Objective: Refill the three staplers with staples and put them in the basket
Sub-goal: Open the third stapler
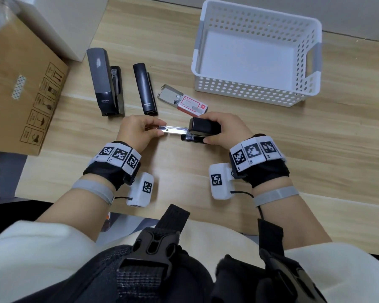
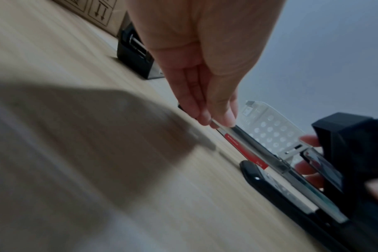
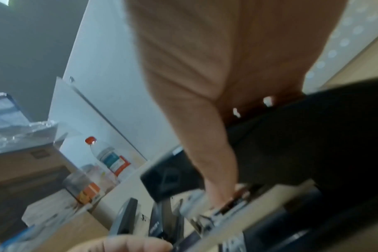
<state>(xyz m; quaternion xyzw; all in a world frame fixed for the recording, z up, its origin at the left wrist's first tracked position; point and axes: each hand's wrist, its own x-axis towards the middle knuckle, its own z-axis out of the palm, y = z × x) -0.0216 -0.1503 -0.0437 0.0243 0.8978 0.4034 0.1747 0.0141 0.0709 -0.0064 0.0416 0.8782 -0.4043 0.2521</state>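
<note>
Partly hidden, right hand (image 1: pixel 224 127) fingers grip stapler (image 1: pixel 202 130); left hand (image 1: pixel 138 133) fingers pinch its rail (image 1: pixel 173 130).

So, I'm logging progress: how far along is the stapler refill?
Nothing is finished: the basket holds no stapler. In hand: the right hand holds a stapler while the left hand pinches its metal staple rail. Two staplers wait beside the open staple box.

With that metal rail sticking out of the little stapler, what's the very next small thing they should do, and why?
Probably slide the metal rail back into the stapler. The left hand pinches the rail's outer end while the right hand holds the black body. Whether staples already sit in the rail cannot be told; if not, take a strip from the open staple box first.
</note>
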